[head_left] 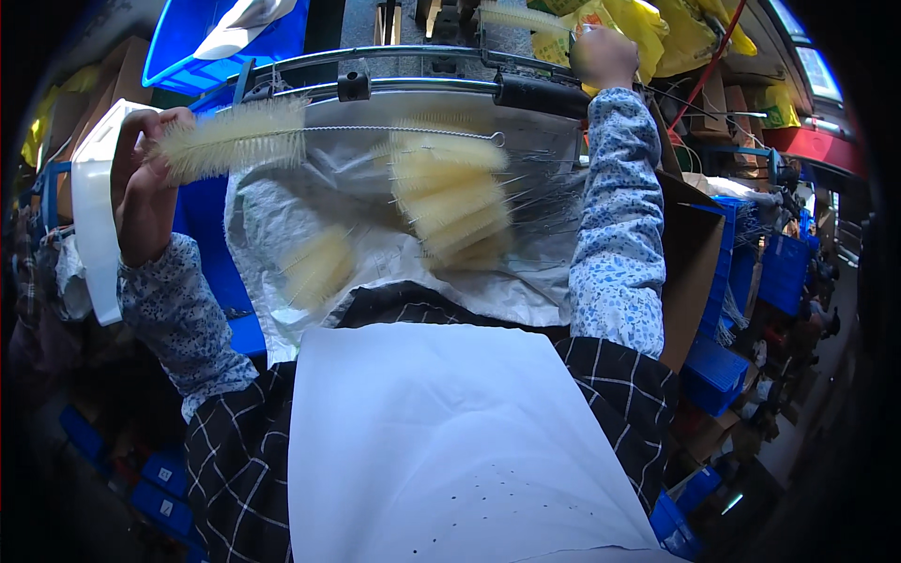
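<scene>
My left hand (143, 183) is closed round the bristle end of a cream bottle brush (235, 141). Its twisted wire stem points right and ends in a small loop. At the upper right, my right hand (605, 58) is curled, somewhat blurred, at the end of another pale bottle brush (524, 17); its fingertips are partly hidden. Between my arms, a pile of cream bottle brushes (460, 202) lies on a white plastic sheet (258, 220), their wire stems fanned to the right. One more bristle head (319, 267) rests to the left of that pile.
A metal bar (422, 84) with black fittings crosses beyond the sheet. Blue bins stand at the upper left (178, 52) and right (713, 375). Yellow plastic bags (676, 38) lie past my right hand. A cardboard sheet (690, 272) stands beside my right arm. White paper (441, 422) covers my lap.
</scene>
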### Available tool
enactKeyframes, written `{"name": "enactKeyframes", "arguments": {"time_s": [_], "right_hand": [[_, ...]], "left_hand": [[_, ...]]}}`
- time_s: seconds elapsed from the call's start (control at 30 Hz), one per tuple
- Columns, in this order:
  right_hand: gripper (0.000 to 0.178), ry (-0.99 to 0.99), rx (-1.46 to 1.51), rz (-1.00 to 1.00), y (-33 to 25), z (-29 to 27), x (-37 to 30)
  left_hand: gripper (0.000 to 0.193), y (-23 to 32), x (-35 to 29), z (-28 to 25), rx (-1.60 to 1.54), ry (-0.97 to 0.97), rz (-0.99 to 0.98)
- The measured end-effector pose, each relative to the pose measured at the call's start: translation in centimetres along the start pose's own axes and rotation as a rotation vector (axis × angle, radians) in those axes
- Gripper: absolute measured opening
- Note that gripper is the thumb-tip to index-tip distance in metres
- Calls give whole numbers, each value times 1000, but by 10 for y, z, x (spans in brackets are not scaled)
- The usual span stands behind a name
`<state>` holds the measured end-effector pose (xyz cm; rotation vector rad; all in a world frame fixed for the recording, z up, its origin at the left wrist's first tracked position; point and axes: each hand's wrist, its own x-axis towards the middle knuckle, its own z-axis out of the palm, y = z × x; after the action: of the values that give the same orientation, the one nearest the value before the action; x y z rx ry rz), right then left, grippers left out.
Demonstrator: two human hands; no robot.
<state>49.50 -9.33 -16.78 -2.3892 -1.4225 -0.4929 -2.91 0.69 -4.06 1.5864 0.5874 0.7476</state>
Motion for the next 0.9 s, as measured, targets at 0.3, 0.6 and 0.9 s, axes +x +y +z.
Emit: {"name": "enactKeyframes", "arguments": {"time_s": [0.3,0.6,0.9], "right_hand": [[29,-579,794,30,48,-63,-23],[44,-916,1088,-296,-139,-161,-86],[31,15,46,-159,-62,-20,-48]], "left_hand": [[22,-7,34,61,44,-241,98],[37,-28,41,156,134,-217,339],[83,-76,-86,104,1046,-732,-288]]}}
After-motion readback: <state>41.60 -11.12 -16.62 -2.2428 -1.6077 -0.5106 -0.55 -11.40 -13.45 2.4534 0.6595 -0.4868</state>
